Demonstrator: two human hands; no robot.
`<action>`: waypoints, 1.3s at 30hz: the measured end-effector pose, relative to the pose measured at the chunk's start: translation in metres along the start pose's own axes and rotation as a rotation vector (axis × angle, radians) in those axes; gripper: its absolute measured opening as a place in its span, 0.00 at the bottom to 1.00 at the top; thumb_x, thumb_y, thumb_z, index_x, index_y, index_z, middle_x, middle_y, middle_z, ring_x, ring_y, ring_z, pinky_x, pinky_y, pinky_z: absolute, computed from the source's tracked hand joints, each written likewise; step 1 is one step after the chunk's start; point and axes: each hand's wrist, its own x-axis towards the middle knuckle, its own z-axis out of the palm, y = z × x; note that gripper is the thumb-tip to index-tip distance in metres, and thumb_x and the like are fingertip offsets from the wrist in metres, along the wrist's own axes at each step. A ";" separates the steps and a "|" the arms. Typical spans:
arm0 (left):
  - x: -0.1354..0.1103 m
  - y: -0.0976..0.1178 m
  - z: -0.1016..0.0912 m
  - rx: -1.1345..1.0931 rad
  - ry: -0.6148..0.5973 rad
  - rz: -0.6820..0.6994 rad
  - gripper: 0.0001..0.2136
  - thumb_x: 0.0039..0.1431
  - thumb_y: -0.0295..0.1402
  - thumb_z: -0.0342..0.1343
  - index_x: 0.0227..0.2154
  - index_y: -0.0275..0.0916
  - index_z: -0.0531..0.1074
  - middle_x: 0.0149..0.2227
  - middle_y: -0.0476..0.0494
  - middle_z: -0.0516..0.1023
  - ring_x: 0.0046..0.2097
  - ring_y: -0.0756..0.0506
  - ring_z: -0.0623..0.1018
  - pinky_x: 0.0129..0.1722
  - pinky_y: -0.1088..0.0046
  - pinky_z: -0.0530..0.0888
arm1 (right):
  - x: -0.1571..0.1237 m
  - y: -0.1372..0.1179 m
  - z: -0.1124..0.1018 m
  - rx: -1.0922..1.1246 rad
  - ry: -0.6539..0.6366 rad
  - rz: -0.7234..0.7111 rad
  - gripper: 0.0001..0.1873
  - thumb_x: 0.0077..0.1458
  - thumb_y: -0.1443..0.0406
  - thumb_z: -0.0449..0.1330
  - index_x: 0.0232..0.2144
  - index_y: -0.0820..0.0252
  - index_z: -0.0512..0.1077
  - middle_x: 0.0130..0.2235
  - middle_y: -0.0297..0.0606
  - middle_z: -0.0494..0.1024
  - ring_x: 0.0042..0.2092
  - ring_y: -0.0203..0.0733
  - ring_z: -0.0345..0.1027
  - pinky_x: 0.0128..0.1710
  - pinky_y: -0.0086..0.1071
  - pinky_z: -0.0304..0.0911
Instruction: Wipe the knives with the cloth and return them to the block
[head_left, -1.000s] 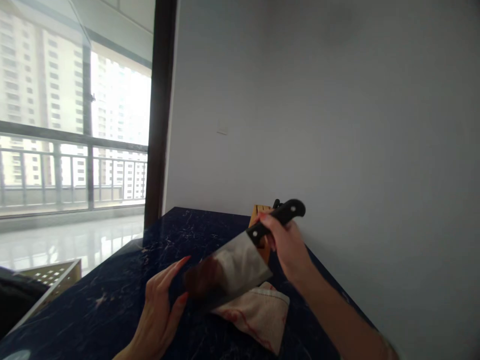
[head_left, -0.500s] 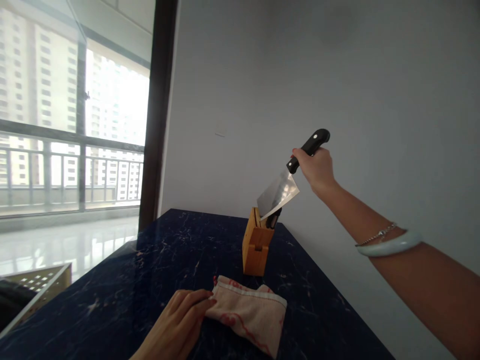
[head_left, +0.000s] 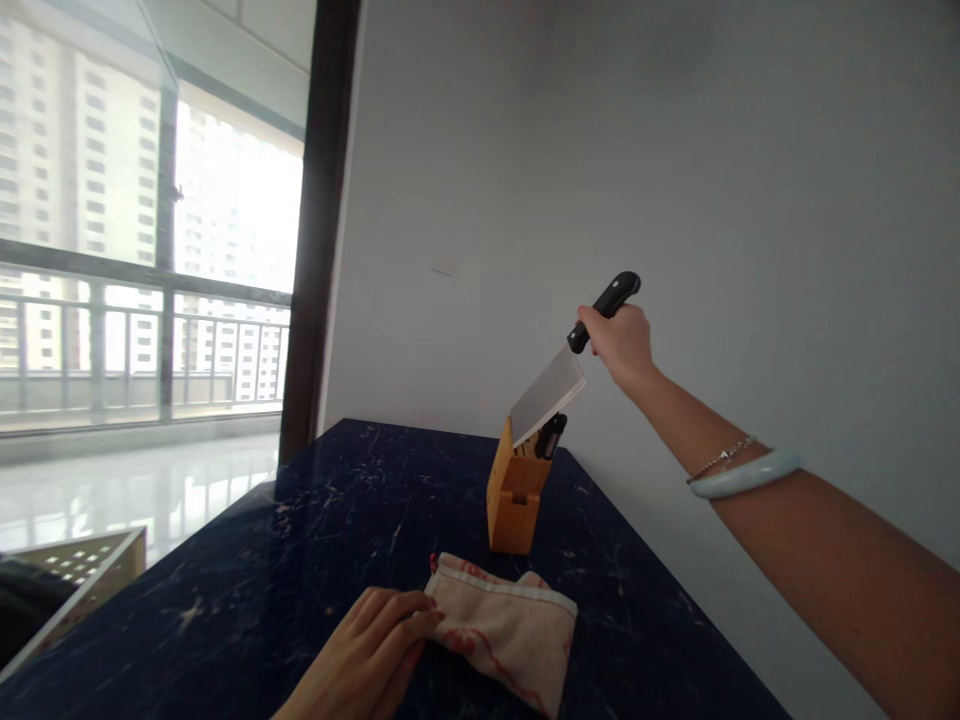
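Observation:
My right hand (head_left: pixel 621 338) is closed round the black handle of a cleaver (head_left: pixel 546 396). The cleaver is tilted, its broad blade slanting down to the left with the lower end at the top of a wooden knife block (head_left: pixel 514 500). From this angle I cannot tell how deep the blade sits in a slot. Black handles (head_left: pixel 553 436) of other items stick up from the block's right side. My left hand (head_left: pixel 382 640) lies on the table, fingers stretched out, the fingertips touching the left edge of a folded pink-and-white towel (head_left: pixel 502 630) in front of the block.
The dark blue marbled table (head_left: pixel 360 510) runs back to a grey wall (head_left: pixel 450 150). A perforated beige basket (head_left: pixel 97 575) with something dark inside stands at the lower left, beside the table. Beyond are a dark door frame (head_left: pixel 319 230) and large windows.
My right hand has brought the cleaver down and slightly left, so the blade's lower end now meets the block's top slot area. The left hand stays by the towel.

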 end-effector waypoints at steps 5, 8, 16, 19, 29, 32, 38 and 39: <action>0.002 -0.001 -0.002 -0.010 -0.016 0.008 0.16 0.57 0.24 0.46 0.49 0.39 0.60 0.45 0.43 0.71 0.44 0.48 0.70 0.45 0.74 0.69 | -0.001 0.000 -0.003 0.012 -0.014 0.020 0.13 0.43 0.58 0.52 0.19 0.62 0.69 0.15 0.36 0.65 0.23 0.41 0.63 0.25 0.33 0.60; 0.002 0.000 -0.001 -0.028 -0.029 0.000 0.16 0.58 0.24 0.46 0.49 0.40 0.60 0.45 0.44 0.71 0.44 0.48 0.70 0.45 0.74 0.69 | -0.001 0.003 -0.005 0.017 -0.040 0.048 0.14 0.44 0.58 0.52 0.18 0.62 0.69 0.13 0.34 0.64 0.20 0.39 0.62 0.23 0.32 0.60; 0.004 0.005 0.000 -0.074 0.014 -0.043 0.14 0.58 0.23 0.44 0.47 0.41 0.62 0.44 0.45 0.72 0.42 0.48 0.71 0.43 0.74 0.70 | -0.003 0.008 -0.001 -0.015 -0.069 0.098 0.15 0.44 0.57 0.52 0.18 0.62 0.70 0.12 0.34 0.65 0.19 0.39 0.63 0.22 0.30 0.60; 0.005 0.004 -0.002 -0.050 -0.015 -0.019 0.14 0.58 0.24 0.46 0.47 0.41 0.62 0.44 0.45 0.72 0.42 0.49 0.72 0.43 0.75 0.70 | -0.008 -0.001 0.007 -0.095 -0.134 0.091 0.15 0.45 0.57 0.51 0.21 0.62 0.70 0.16 0.38 0.69 0.24 0.41 0.67 0.26 0.31 0.61; 0.007 0.004 0.001 -0.040 0.007 0.035 0.14 0.57 0.24 0.45 0.46 0.40 0.63 0.42 0.46 0.73 0.40 0.49 0.72 0.40 0.74 0.71 | -0.031 -0.011 0.054 -0.398 -0.406 0.100 0.19 0.45 0.52 0.53 0.31 0.60 0.71 0.29 0.43 0.76 0.36 0.47 0.70 0.33 0.34 0.61; 0.006 0.002 0.004 -0.037 0.016 0.045 0.14 0.57 0.24 0.45 0.46 0.39 0.62 0.42 0.45 0.73 0.39 0.48 0.72 0.40 0.73 0.72 | -0.039 -0.003 0.064 -0.447 -0.441 0.113 0.21 0.45 0.51 0.53 0.33 0.61 0.71 0.35 0.46 0.75 0.40 0.49 0.69 0.37 0.37 0.60; 0.006 0.002 0.004 -0.035 0.024 0.042 0.14 0.57 0.23 0.44 0.45 0.39 0.63 0.41 0.44 0.74 0.38 0.48 0.72 0.38 0.72 0.72 | -0.047 0.010 0.072 -0.538 -0.555 0.125 0.25 0.42 0.48 0.54 0.35 0.60 0.71 0.39 0.47 0.74 0.44 0.54 0.66 0.46 0.51 0.50; 0.006 0.003 0.003 -0.036 0.023 0.036 0.14 0.57 0.23 0.44 0.45 0.39 0.63 0.41 0.44 0.74 0.38 0.48 0.72 0.38 0.72 0.72 | -0.049 0.012 0.073 -0.547 -0.581 0.120 0.25 0.42 0.48 0.54 0.35 0.60 0.71 0.39 0.46 0.74 0.45 0.54 0.65 0.46 0.51 0.50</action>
